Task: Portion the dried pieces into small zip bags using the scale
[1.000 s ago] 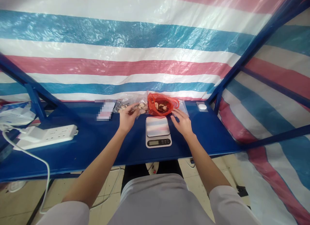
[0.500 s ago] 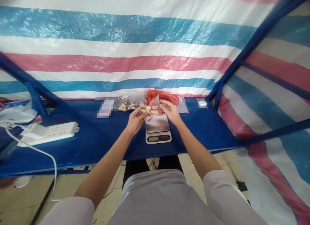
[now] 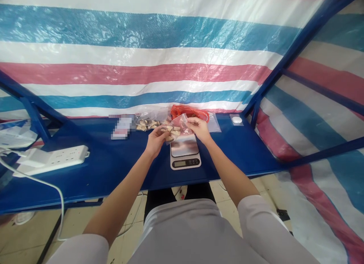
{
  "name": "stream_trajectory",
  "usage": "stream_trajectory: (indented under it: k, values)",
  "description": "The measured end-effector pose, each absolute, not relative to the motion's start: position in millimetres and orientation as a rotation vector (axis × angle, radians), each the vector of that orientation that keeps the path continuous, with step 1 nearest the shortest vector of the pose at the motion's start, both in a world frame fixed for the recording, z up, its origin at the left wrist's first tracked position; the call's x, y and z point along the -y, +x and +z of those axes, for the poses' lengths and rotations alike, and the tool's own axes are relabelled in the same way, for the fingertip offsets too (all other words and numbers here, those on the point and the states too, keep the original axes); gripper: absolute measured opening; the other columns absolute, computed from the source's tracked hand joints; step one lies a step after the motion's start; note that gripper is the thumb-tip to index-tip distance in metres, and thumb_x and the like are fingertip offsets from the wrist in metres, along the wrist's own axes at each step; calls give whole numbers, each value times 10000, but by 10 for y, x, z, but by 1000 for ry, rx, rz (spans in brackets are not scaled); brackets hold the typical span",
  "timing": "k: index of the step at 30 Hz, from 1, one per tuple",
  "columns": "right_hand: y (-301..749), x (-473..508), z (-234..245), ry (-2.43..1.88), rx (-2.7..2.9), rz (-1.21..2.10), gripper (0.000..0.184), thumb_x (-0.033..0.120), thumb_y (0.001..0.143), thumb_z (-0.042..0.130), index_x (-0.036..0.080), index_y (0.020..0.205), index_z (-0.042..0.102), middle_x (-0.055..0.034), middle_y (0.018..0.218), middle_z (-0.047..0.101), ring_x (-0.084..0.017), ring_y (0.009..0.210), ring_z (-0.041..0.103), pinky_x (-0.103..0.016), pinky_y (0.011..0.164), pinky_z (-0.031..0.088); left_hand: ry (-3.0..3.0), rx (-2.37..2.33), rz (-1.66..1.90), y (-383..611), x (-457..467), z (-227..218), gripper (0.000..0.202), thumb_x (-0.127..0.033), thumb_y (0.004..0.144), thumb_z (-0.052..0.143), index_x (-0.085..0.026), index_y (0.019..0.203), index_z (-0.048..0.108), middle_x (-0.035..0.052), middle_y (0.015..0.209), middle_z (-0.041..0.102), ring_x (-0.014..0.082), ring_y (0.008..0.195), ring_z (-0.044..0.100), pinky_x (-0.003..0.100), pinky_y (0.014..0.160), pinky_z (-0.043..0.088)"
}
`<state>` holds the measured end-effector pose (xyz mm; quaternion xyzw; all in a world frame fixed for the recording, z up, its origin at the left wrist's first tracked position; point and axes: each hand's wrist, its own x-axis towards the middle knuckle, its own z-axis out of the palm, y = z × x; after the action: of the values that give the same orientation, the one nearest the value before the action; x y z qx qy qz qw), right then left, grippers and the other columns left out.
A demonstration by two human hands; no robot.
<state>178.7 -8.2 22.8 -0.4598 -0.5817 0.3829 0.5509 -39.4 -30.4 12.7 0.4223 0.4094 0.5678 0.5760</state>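
A clear plastic bag (image 3: 174,132) with several pale, brown-edged dried pieces is held up between my hands. My left hand (image 3: 156,140) grips its filled end, fingers closed on it. My right hand (image 3: 198,128) pinches the other end of the same bag. Just below and behind it lies a white kitchen scale (image 3: 185,163) with a shiny metal plate and dark display strip; I cannot read any figure. Left of the bag, further clear bags of similar pieces (image 3: 146,124) lie on the table. A red mesh bag (image 3: 190,111) rests behind my right hand.
On the blue table (image 3: 113,161) a white power strip (image 3: 57,158) with a plug and cable lies left. A blurred-out card (image 3: 122,127) sits farther back. Flat clear bags (image 3: 214,123) and a small white round object (image 3: 236,120) lie right. Striped sheeting (image 3: 142,74) hangs behind.
The bag's upper end is drawn out further toward my right hand and the pieces sit lower, toward my left. Both hands keep hold, and the left has shifted slightly left.
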Motion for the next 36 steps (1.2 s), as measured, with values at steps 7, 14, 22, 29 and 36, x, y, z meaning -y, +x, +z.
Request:
stream_trajectory:
  k: [7, 14, 22, 29, 36]
  values:
    - [1706, 106, 250, -1130, 1456, 881, 231, 381, 799, 750, 198, 938, 774, -44, 1008, 798, -220, 974, 732, -355, 915, 588, 1537, -1354, 1538, -588, 289, 72, 437, -385, 726, 770, -178, 1102, 689, 112, 1098, 728, 255, 1055, 689, 401, 953, 552]
    - [1577, 69, 272, -1131, 1519, 801, 153, 336, 829, 724, 209, 888, 784, -33, 928, 783, -218, 944, 720, -346, 882, 592, 1974, -1271, 1430, -372, 352, 324, 237, -367, 842, 673, -193, 982, 754, 83, 974, 746, 221, 893, 693, 350, 889, 541]
    - [1552, 190, 365, -1171, 1641, 769, 137, 228, 813, 717, 232, 921, 801, -9, 940, 797, -189, 868, 730, -339, 894, 578, 1479, -1151, 1236, -171, 73, 324, 412, -571, 812, 688, -167, 731, 705, 50, 711, 705, 174, 655, 641, 306, 688, 538]
    - [1548, 254, 400, -1156, 1663, 804, 134, 283, 844, 706, 242, 923, 807, -10, 955, 801, -183, 834, 730, -326, 863, 589, 1262, -1153, 1114, -167, -51, 332, 478, -604, 709, 806, -148, 634, 685, 52, 632, 683, 147, 582, 607, 287, 626, 522]
    - [1586, 182, 339, -1131, 1546, 975, 285, 429, 829, 720, 203, 981, 803, -4, 718, 727, -147, 617, 642, -282, 644, 553, 1164, -1050, 1093, -207, -57, 403, 403, -510, 616, 873, -143, 652, 713, 66, 669, 706, 167, 629, 643, 316, 653, 558]
